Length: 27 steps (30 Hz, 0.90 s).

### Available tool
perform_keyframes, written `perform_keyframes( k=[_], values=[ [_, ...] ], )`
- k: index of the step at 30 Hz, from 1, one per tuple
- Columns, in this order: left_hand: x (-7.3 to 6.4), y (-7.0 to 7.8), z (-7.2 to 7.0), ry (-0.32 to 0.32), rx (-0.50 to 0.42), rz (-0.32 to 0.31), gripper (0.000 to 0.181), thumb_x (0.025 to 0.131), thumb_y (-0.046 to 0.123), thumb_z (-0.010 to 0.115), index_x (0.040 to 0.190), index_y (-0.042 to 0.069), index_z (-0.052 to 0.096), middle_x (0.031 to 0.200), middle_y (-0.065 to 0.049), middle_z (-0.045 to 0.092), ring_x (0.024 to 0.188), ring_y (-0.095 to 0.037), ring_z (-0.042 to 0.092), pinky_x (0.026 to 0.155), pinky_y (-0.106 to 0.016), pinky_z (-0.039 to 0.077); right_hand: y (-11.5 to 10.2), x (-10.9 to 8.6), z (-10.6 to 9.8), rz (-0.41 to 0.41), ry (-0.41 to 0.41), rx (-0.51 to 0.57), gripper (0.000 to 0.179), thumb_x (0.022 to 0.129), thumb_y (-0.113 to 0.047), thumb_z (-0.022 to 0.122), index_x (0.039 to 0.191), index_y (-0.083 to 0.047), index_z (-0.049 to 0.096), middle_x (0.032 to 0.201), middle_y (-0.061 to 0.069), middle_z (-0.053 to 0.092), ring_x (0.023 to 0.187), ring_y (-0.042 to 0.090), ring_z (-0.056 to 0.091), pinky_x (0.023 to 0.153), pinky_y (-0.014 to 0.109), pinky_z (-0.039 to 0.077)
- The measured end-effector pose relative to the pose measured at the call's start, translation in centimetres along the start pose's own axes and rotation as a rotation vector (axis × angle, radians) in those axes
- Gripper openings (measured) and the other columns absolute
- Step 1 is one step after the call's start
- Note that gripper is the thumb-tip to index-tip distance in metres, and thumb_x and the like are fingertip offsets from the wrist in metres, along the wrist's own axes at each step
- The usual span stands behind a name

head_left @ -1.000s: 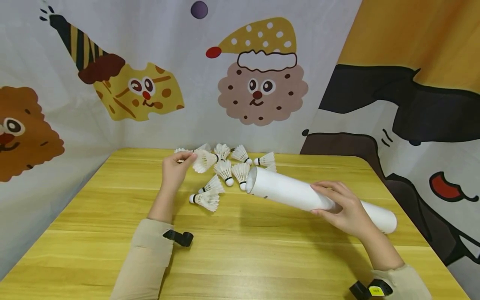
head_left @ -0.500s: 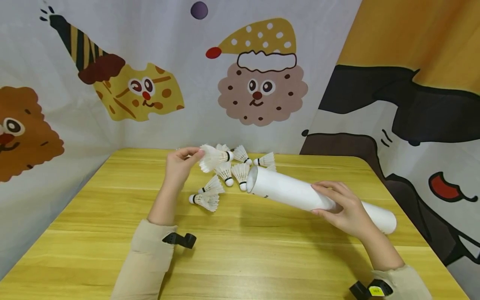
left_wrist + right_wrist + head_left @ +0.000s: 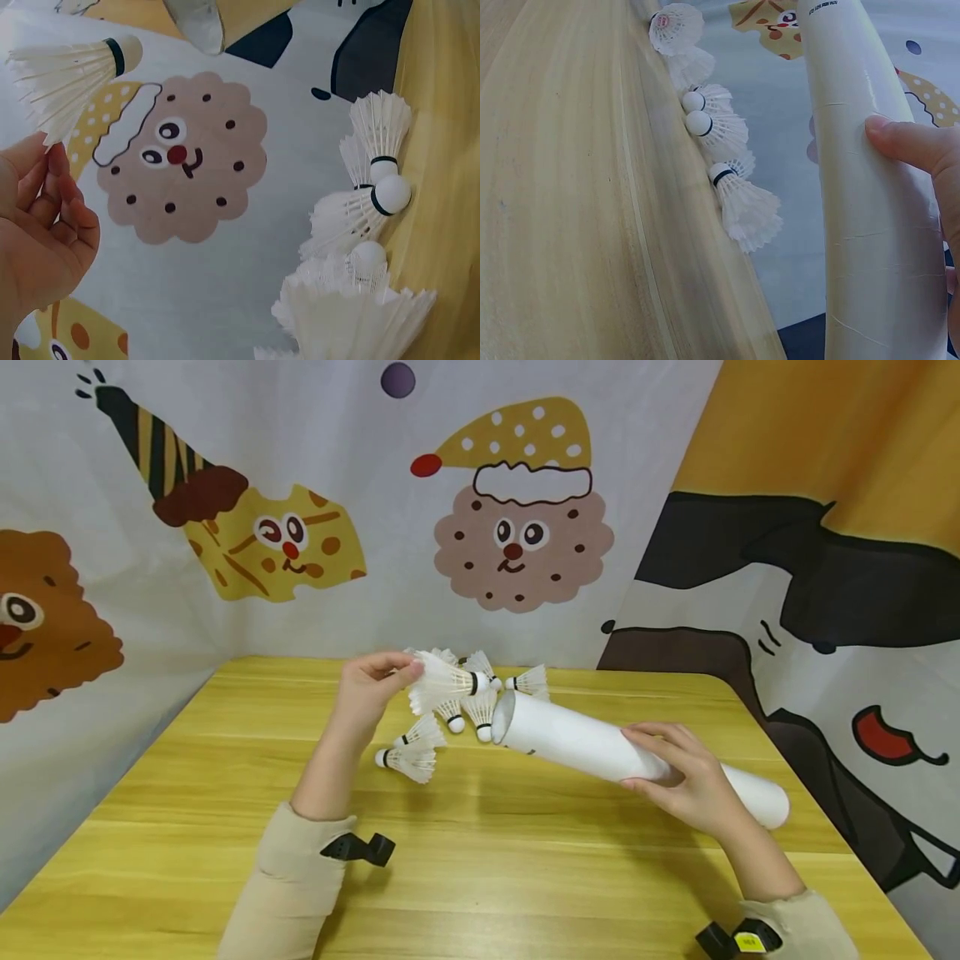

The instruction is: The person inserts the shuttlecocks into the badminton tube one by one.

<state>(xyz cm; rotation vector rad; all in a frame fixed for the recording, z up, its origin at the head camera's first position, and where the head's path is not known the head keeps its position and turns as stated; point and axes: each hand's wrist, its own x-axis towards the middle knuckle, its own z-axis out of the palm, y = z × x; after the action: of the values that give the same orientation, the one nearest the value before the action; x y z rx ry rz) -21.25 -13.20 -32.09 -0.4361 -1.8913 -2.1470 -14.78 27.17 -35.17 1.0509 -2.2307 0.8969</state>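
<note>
My left hand (image 3: 367,689) pinches a white feather shuttlecock (image 3: 444,683) by its skirt edge, between thumb and fingers. Its cork, with a dark band, points right toward the mouth of a long white cardboard tube (image 3: 573,739). In the left wrist view the held shuttlecock (image 3: 71,71) hangs off the fingertips, a gap away from the tube's open end (image 3: 202,26). My right hand (image 3: 690,777) grips the tube around its middle, tilted so the open end sits higher on the left. In the right wrist view, the thumb (image 3: 904,142) presses along the tube's side.
Several loose shuttlecocks (image 3: 480,718) lie at the back of the wooden table (image 3: 465,852), partly behind the held one. Two more shuttlecocks (image 3: 408,762) overlap nearer the front. A cartoon-printed curtain (image 3: 315,627) rises behind the table's far edge.
My left hand has lifted the shuttlecock slightly from the back of the pile and carried it right, closer to the tube's mouth. The right hand and tube stay nearly still.
</note>
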Motion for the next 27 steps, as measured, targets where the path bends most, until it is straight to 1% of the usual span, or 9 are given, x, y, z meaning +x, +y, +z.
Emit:
perform_keyframes(
  k=[3,7,11,14,17,20,21,25,27],
  values=[
    [-0.2,0.0,0.5,-0.051,0.005,0.008,0.016,0.084,0.0,0.071,0.078,0.013,0.075,0.082,0.001,0.068,0.081,-0.015,0.059,0.074,-0.028,0.049,1.4,-0.8,0.2,0.008,-0.004,-0.004,0.07,0.055,0.003,0.089,0.121,0.001,0.064,0.118,0.017,0.059,0.108,0.017,0.049,0.074,0.012,0.046],
    [-0.4,-0.1,1.2,-0.122,0.011,0.014,0.007,0.085,0.001,0.071,0.081,0.007,0.074,0.083,-0.001,0.068,0.082,-0.017,0.058,0.076,-0.031,0.048,2.1,-1.2,0.2,0.023,-0.015,-0.01,0.07,0.059,-0.004,0.09,0.124,-0.003,0.064,0.122,0.013,0.059,0.11,0.017,0.049,0.08,0.013,0.044],
    [-0.6,-0.4,1.7,-0.186,0.047,0.022,0.004,0.086,0.004,0.071,0.084,0.006,0.074,0.086,-0.004,0.068,0.08,-0.019,0.057,0.074,-0.031,0.048,1.9,-1.0,0.2,0.033,-0.019,-0.017,0.073,0.054,0.003,0.089,0.123,-0.002,0.064,0.121,0.014,0.059,0.11,0.017,0.049,0.082,0.013,0.042],
    [-0.7,-0.6,2.0,-0.201,0.091,0.021,0.006,0.087,0.006,0.071,0.087,0.0,0.073,0.086,-0.004,0.069,0.076,-0.018,0.056,0.07,-0.029,0.048,1.1,-0.6,0.2,0.005,0.0,-0.011,0.072,0.052,0.007,0.088,0.12,0.002,0.064,0.117,0.019,0.06,0.107,0.019,0.05,0.081,0.012,0.043],
    [-0.8,-0.8,2.3,-0.202,0.121,0.018,0.012,0.086,0.006,0.072,0.089,-0.006,0.071,0.086,-0.002,0.069,0.072,-0.017,0.056,0.066,-0.027,0.047,-0.2,0.2,0.0,-0.029,0.02,0.007,0.061,0.061,-0.002,0.088,0.116,0.007,0.064,0.112,0.023,0.06,0.104,0.022,0.051,0.08,0.011,0.043],
    [-0.8,-1.1,2.8,-0.208,0.127,0.01,0.014,0.086,0.007,0.072,0.089,-0.006,0.071,0.086,-0.002,0.069,0.072,-0.017,0.055,0.065,-0.028,0.046,-1.3,0.9,-0.2,-0.049,0.031,0.024,0.051,0.075,-0.019,0.082,0.114,0.009,0.064,0.11,0.026,0.06,0.102,0.024,0.052,0.081,0.012,0.042],
    [-0.9,-1.2,2.9,-0.212,0.125,0.006,0.014,0.086,0.007,0.072,0.09,-0.006,0.071,0.087,-0.002,0.069,0.072,-0.017,0.055,0.066,-0.03,0.046,-1.5,1.1,-0.2,-0.053,0.034,0.027,0.051,0.078,-0.023,0.081,0.114,0.009,0.064,0.109,0.026,0.06,0.102,0.023,0.052,0.082,0.012,0.042],
    [-1.1,-1.7,3.5,-0.223,0.106,-0.002,0.011,0.086,0.008,0.072,0.089,-0.003,0.072,0.089,-0.005,0.069,0.075,-0.018,0.057,0.068,-0.036,0.048,-1.6,1.1,-0.1,-0.068,0.032,0.036,0.052,0.083,-0.032,0.074,0.114,0.008,0.064,0.109,0.026,0.06,0.102,0.022,0.052,0.08,0.012,0.043],
    [-1.2,-2.0,3.9,-0.228,0.096,-0.005,0.009,0.086,0.008,0.072,0.088,0.0,0.073,0.09,-0.006,0.07,0.075,-0.018,0.058,0.068,-0.035,0.048,-1.2,0.9,0.1,-0.074,0.031,0.039,0.052,0.083,-0.033,0.074,0.114,0.008,0.064,0.109,0.026,0.06,0.102,0.022,0.052,0.078,0.012,0.044]
  ],
)
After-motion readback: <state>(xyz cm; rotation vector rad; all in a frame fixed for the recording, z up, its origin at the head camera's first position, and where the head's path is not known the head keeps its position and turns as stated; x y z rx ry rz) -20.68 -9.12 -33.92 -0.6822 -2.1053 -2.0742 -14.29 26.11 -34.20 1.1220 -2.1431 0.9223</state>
